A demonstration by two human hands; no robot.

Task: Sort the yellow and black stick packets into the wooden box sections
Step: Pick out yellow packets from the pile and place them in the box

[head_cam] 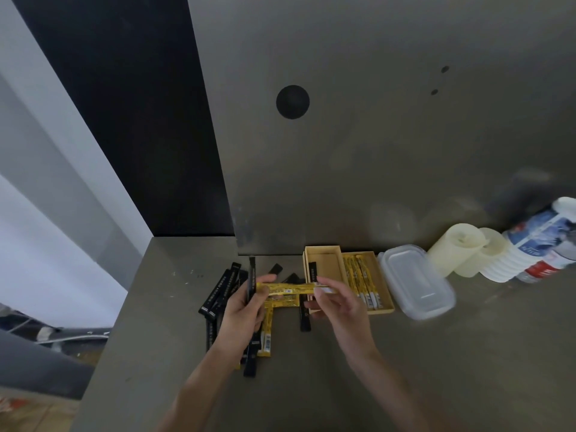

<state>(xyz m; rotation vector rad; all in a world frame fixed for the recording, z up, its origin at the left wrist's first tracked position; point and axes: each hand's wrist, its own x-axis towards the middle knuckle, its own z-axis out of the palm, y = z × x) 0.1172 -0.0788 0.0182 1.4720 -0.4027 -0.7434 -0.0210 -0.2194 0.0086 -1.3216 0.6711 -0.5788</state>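
Note:
A yellow stick packet (288, 288) lies level between my two hands, just left of the wooden box (384, 309). My left hand (246, 310) grips its left end together with a black stick packet (251, 282) that stands upright in the fist. My right hand (335, 302) pinches the yellow packet's right end. The box's left section holds a black packet (313, 272); its right section holds several yellow packets (361, 280). A loose pile of black packets (218, 294) and yellow packets (268, 333) lies on the counter under my hands.
A clear lidded plastic container (416, 280) sits right of the box. Beyond it lie cream cylinders (455, 252), a white ribbed stack (511, 263) and a water bottle (542, 241) against the metal back wall. The counter's left edge (115, 319) drops off to the floor.

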